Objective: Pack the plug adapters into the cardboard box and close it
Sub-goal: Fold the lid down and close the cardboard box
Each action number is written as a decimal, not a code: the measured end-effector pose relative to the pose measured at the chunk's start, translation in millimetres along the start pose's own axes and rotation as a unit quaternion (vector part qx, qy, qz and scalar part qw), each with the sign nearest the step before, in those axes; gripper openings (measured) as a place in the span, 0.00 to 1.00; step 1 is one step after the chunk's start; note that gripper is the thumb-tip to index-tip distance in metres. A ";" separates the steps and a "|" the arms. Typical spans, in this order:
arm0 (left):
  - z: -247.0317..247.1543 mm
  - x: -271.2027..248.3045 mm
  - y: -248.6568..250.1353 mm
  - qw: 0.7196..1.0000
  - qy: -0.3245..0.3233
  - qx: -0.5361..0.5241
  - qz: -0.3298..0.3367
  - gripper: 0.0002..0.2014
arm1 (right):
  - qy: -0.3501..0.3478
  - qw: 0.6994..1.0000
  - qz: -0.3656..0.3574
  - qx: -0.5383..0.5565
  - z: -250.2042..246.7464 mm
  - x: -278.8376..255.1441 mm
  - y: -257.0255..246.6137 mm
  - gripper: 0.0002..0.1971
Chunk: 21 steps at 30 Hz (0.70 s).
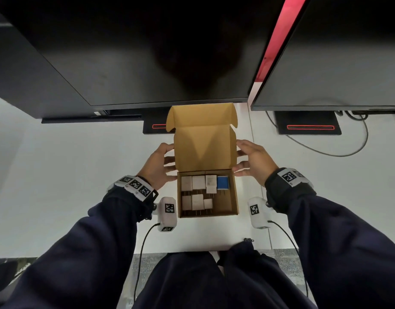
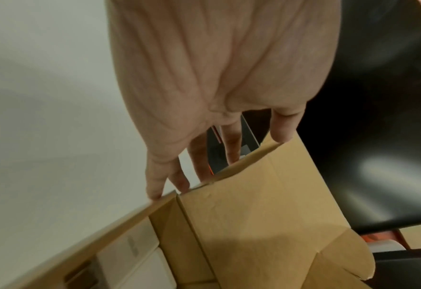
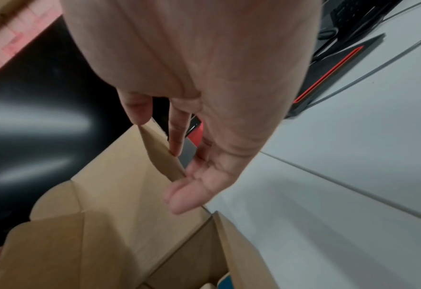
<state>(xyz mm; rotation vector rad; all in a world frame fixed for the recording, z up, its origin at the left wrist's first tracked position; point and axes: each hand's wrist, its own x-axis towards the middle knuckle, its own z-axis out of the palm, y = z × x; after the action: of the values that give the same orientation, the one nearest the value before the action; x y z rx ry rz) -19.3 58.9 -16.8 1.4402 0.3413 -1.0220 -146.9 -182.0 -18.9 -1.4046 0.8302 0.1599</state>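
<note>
Hands are sitting on both sides of the lid [image 1: 204,148] of the cardboard box [image 1: 234,197] in the head view. The left hand [image 1: 157,166] is touching the left edge of the lid, and the right hand [image 1: 253,160] is touching the right edge. The fingers of both hands are reaching out long and a little spread. The lid is standing up at the back. The box is sitting on the white table [image 1: 58,175], right in front of the person. Inside it the plug adapters are lying in two rows: six white adapters [image 1: 198,182] and one blue adapter [image 1: 222,182]. No adapters are lying out on the table, so the packing looks done. I think the closing step is just starting.

In the left wrist view, the left hand's fingertips [image 2: 282,133] are resting straight along the lid's edge, a little apart from each other. They are not curling around it. A white adapter is peeking out in the corner of the box.

In the right wrist view, the right hand's fingers [image 3: 177,144] are lying straight against the side flap [image 3: 162,152] of the lid, and the thumb [image 3: 187,197] is sitting near the corner. A bit of the blue adapter is showing at the bottom.

The next move likely needs both hands to fold the lid down toward the person, tucking the side flaps in so they are not bending wrong.
</note>
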 end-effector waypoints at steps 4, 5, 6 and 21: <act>9.6 -0.5 8.0 0.997 0.015 0.063 0.052 0.15 | 0.010 1.000 -0.002 0.025 -5.9 -6.5 -6.9 0.08; 11.9 -0.1 11.1 0.995 0.019 0.073 0.058 0.16 | 0.011 1.000 -0.008 0.022 -8.5 -7.3 -7.9 0.08; 13.5 1.2 13.5 0.995 0.016 0.079 0.062 0.17 | 0.014 1.000 -0.014 0.009 -11.5 -6.9 -8.0 0.08; 5.1 19.9 14.9 0.963 -0.017 0.245 0.106 0.10 | -0.021 0.996 -0.004 -0.083 -27.3 0.0 -2.3 0.27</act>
<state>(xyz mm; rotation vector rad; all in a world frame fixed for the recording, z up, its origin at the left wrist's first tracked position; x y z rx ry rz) 1.0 44.2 -21.0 1.8537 -0.1038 -0.9921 -157.0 -207.3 -15.4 -1.5547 0.7895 0.2557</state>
